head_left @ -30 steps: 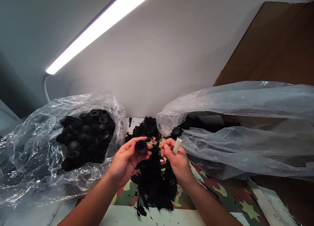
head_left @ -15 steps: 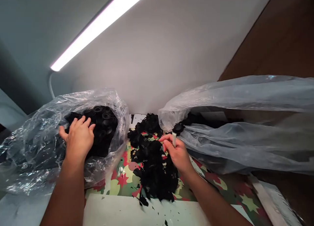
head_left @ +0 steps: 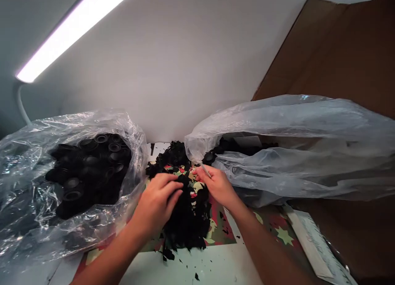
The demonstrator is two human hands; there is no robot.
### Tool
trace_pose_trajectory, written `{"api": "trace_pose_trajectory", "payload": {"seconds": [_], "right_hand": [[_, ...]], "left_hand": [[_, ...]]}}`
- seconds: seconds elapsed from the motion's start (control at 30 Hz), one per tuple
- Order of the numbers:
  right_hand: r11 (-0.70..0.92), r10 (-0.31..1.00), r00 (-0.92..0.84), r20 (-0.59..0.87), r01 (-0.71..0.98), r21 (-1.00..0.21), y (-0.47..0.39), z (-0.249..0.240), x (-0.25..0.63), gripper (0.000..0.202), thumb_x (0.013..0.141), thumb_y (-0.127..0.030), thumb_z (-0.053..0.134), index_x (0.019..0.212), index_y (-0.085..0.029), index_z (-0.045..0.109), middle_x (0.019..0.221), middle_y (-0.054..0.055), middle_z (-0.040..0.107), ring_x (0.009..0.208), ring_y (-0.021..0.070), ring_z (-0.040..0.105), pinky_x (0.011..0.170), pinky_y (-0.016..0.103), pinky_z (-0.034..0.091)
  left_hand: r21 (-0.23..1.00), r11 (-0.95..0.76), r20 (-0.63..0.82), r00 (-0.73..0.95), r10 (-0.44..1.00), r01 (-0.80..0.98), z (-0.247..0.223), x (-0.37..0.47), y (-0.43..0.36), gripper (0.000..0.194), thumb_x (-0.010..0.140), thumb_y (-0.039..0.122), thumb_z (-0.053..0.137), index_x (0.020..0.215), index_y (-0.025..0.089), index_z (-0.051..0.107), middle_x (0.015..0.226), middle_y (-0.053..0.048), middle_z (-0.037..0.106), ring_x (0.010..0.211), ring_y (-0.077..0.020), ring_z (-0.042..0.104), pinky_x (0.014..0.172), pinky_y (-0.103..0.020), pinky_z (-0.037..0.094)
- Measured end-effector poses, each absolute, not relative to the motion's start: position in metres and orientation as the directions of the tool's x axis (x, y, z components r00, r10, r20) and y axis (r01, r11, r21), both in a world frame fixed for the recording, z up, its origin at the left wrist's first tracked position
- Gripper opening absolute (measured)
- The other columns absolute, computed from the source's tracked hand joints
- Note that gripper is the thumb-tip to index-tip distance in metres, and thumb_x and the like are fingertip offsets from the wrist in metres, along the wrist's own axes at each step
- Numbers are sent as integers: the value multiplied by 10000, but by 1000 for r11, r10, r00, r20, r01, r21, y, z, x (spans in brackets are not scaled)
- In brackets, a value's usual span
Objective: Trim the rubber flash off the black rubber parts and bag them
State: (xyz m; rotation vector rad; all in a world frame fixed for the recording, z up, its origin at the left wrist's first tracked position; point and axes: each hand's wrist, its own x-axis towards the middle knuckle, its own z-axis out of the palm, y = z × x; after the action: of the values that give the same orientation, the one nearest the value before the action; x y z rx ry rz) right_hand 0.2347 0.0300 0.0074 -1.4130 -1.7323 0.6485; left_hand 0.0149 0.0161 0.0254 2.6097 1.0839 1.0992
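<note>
My left hand (head_left: 159,200) is over the middle of the table, fingers bent around a black rubber part (head_left: 184,180) that barely stands out from the dark scraps behind it. Facing it from the right, my right hand (head_left: 218,186) has its fingers closed, with a slim pale stick-like tool (head_left: 206,170) poking up between them; its kind cannot be made out. Beneath both hands lies a heap of torn black scraps (head_left: 188,225). On the left, a clear plastic bag (head_left: 135,132) gapes around several round, ribbed black rubber parts (head_left: 89,161).
A second clear plastic bag (head_left: 277,116) lies open at the right, with black parts (head_left: 210,156) at its mouth. Behind it rises a cardboard sheet (head_left: 333,50). A patterned mat (head_left: 284,235) covers some of the white table (head_left: 222,268). A lit tube lamp (head_left: 74,29) hangs upper left.
My left hand has come out of the left bag and moved right to the scrap heap, close to my right hand. The view has turned a little to the right.
</note>
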Motion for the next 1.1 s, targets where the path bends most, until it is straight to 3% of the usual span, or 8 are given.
{"api": "trace_pose_trajectory", "payload": {"seconds": [0.1,0.17,0.27,0.47,0.67,0.83,0.97,1.1], "right_hand": [[316,945,-291,152,683,-659,24,10,250,96,883,-255,667,920,-204,740,914,50,692,871,223,644,768,309,459],[339,921,-388,47,734,-588,21,8,256,247,784,-108,735,1001,-226,741,1023,60,689,968,242,644,834,328,464],[350,896,-442,-49,768,-537,22,7,260,300,719,1,730,923,-219,731,991,49,678,949,249,644,823,334,463],[457,881,-384,277,540,-707,23,25,257,296,742,60,559,818,-206,665,868,11,641,867,193,625,781,295,461],[665,744,-310,592,262,-699,10,22,230,285,790,4,557,893,-236,673,943,26,647,922,185,638,819,314,502],[542,833,-297,467,263,-798,2,20,221,360,874,-158,623,1204,-294,666,1244,71,574,940,180,629,651,259,515],[547,833,-102,543,288,-786,8,19,225,287,1017,-414,496,1118,-254,712,1059,67,615,896,192,625,749,302,521],[558,828,-204,522,384,-736,11,11,217,381,986,-544,524,1155,-230,659,952,51,658,829,204,638,721,300,509]], "left_hand": [[407,-757,512,559,652,512,11,31,6,180,961,162,551,986,205,724,1021,-72,735,941,-224,681,807,-364,567],[464,-733,474,560,680,497,8,33,5,198,953,135,541,984,215,720,986,-62,737,911,-216,678,785,-350,565],[562,-674,439,518,734,479,8,31,7,219,939,123,535,1001,237,711,975,-47,734,905,-210,675,794,-344,557],[881,-353,251,320,913,315,14,34,6,189,911,257,601,1086,224,665,1089,-75,726,1025,-241,684,925,-401,538],[998,-22,41,339,940,-61,22,33,7,436,770,362,787,1145,205,629,1015,-72,733,997,-238,694,899,-368,549],[994,-110,114,238,965,-29,26,28,9,451,723,264,815,1141,216,652,979,-46,717,974,-217,682,888,-355,546],[989,-150,143,233,962,13,28,23,12,493,751,235,761,1232,224,654,1028,-53,710,1022,-214,674,924,-360,551],[957,-260,218,271,937,128,26,22,12,473,782,179,684,1252,232,665,1084,-63,714,1030,-213,672,925,-361,553]]}}
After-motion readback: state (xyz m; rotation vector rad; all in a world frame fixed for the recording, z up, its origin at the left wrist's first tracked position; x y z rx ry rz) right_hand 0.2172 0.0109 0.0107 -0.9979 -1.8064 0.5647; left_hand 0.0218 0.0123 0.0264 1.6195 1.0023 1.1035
